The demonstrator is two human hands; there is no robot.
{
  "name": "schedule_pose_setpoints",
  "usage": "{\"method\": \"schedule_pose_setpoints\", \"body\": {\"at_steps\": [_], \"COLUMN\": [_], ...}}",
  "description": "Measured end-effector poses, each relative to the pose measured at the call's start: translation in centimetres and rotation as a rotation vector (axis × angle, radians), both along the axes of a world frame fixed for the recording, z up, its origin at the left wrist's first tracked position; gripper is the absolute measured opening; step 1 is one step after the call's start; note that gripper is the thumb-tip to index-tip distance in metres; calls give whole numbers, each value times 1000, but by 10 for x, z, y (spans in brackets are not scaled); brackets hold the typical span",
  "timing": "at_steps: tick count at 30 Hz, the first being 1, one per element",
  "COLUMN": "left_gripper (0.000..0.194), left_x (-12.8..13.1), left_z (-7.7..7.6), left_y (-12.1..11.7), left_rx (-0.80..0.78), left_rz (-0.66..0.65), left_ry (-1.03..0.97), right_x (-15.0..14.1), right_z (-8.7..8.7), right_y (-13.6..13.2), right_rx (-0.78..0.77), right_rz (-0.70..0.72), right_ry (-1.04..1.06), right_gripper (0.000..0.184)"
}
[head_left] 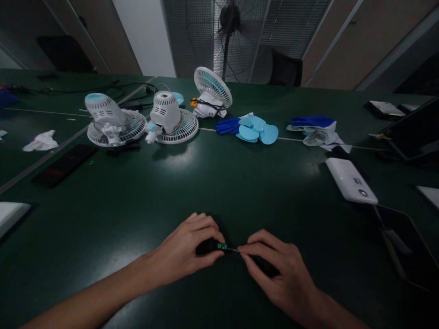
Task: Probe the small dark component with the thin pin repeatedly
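Left hand (194, 246) pinches green board (222, 246); right hand (283, 269), fingertips together, grips thin rod (233, 249). Rod lies roughly left-right between hands, tip at board's right end, contact unclear. Worktop (212, 183) below.

Dim light, pale glare on the green tabletop (197, 171), faint glow through the blinds (295, 23) — edges visibly stretched

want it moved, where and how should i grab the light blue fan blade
Probably best to pinch the light blue fan blade by the rim of its right lobe, coming from the near right: that lobe sticks out clear of other things, while the left side lies against or over a blue glove.
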State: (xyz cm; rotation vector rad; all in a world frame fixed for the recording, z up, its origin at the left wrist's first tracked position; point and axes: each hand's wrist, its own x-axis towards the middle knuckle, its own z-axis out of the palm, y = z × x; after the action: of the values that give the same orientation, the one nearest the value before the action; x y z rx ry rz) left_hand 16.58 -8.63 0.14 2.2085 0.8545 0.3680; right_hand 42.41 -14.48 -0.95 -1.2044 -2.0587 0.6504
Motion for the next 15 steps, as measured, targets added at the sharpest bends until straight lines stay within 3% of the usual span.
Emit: {"method": "schedule_pose_setpoints", "body": {"at_steps": [15], "left_gripper": [16], "left_x": [0], "left_z": [0], "left_y": [2], "left_rx": [2], "left_rz": [-9], "left_ry": [-5], "right_x": [-6], "right_z": [0], "right_y": [2], "right_rx": [23], "right_rz": [23], "right_ry": [-59], "right_gripper": [21]}}
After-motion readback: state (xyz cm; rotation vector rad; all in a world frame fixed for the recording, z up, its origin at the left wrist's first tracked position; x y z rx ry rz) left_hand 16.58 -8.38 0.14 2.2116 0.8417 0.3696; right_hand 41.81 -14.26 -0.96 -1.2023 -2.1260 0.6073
